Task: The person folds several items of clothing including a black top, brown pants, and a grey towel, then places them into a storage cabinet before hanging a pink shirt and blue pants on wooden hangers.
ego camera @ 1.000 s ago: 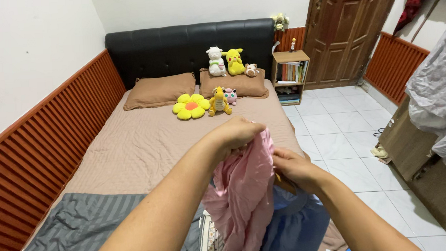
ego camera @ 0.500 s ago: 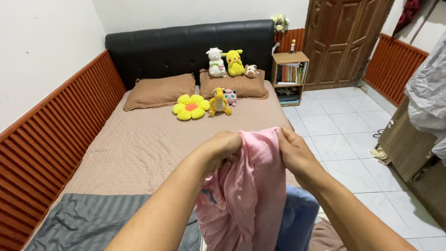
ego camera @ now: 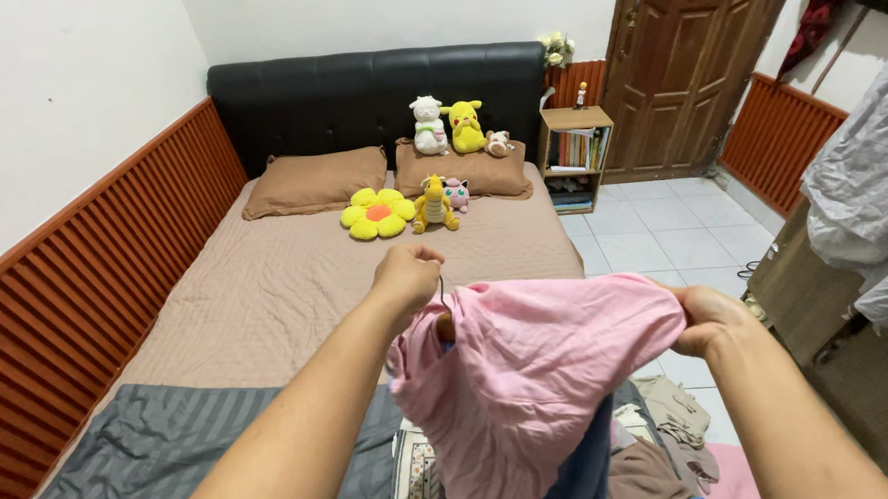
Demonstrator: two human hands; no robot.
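Note:
A pink garment [ego camera: 539,365] hangs stretched between my two hands above the foot of the bed [ego camera: 305,275]. My left hand [ego camera: 405,276] grips its left end, where a dark hanger hook pokes up. My right hand [ego camera: 709,318] pinches the right end, pulled out over the bed's edge. Blue cloth [ego camera: 585,471] hangs behind and below the pink garment.
Two brown pillows [ego camera: 313,181], a yellow flower cushion [ego camera: 376,212] and several plush toys [ego camera: 449,126] lie by the black headboard. A grey blanket [ego camera: 174,461] covers the bed's foot. A small bookshelf [ego camera: 577,154] and wooden door [ego camera: 685,59] stand right; clothes [ego camera: 671,419] lie on the floor.
My hands have moved apart: the right hand pulled the garment's edge out to the right, spreading the pink cloth wide. The left hand shifted slightly left.

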